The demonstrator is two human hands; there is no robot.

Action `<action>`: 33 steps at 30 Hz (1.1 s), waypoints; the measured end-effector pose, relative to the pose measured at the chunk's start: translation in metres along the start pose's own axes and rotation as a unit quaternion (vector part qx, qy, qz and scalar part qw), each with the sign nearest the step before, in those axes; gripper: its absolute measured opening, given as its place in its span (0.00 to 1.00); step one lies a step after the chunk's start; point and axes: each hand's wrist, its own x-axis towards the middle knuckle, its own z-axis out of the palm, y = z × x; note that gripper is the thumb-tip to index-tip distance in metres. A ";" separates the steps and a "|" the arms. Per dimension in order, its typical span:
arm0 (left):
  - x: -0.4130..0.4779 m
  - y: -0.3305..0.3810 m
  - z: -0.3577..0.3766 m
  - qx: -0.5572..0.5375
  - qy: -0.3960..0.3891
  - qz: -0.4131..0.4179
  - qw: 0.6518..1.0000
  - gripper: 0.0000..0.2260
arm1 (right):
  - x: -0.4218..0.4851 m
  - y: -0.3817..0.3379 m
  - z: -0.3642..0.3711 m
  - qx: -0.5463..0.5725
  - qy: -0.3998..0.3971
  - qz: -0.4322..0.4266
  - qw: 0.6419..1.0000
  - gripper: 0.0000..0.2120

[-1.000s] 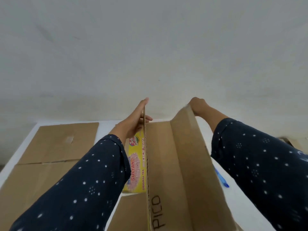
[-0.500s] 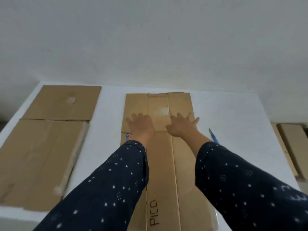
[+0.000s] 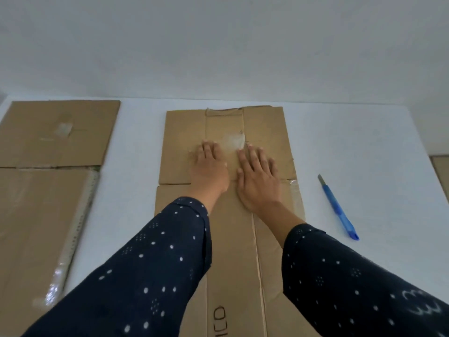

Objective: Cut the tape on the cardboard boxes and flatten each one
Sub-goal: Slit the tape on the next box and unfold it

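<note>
A brown cardboard box (image 3: 184,132) lies flat on the white table (image 3: 364,147), running from the far middle toward me. A patch of clear tape (image 3: 232,142) shows on its far flaps. My left hand (image 3: 210,166) and my right hand (image 3: 257,176) press palms down on it side by side, fingers straight, just this side of the tape patch. A blue utility knife (image 3: 339,207) lies on the table to the right of the box, apart from both hands.
Another flattened cardboard box (image 3: 48,166) covers the left part of the table, with tape along its right edge. More cardboard (image 3: 441,171) shows off the table's right edge. A plain white wall stands behind the table.
A second ago the box's panels stood upright between my hands. They came down flat on the table, and both hands now press on them closer together.
</note>
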 end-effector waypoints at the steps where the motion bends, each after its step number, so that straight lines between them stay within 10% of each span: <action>1: 0.003 -0.007 0.010 -0.048 0.035 0.019 0.998 0.30 | 0.002 0.001 0.002 -0.001 0.004 0.001 1.000 0.26; 8: 0.013 -0.024 0.055 -0.081 0.206 0.063 0.973 0.28 | 0.004 -0.001 0.003 -0.001 0.022 0.010 1.000 0.26; 17: 0.003 -0.019 0.036 -0.091 0.133 0.058 0.985 0.27 | 0.008 -0.003 -0.018 0.011 -0.069 0.006 0.998 0.26; 33: -0.139 -0.035 0.128 -0.085 0.196 0.111 0.971 0.29 | -0.165 -0.007 0.014 0.003 0.002 0.030 1.000 0.28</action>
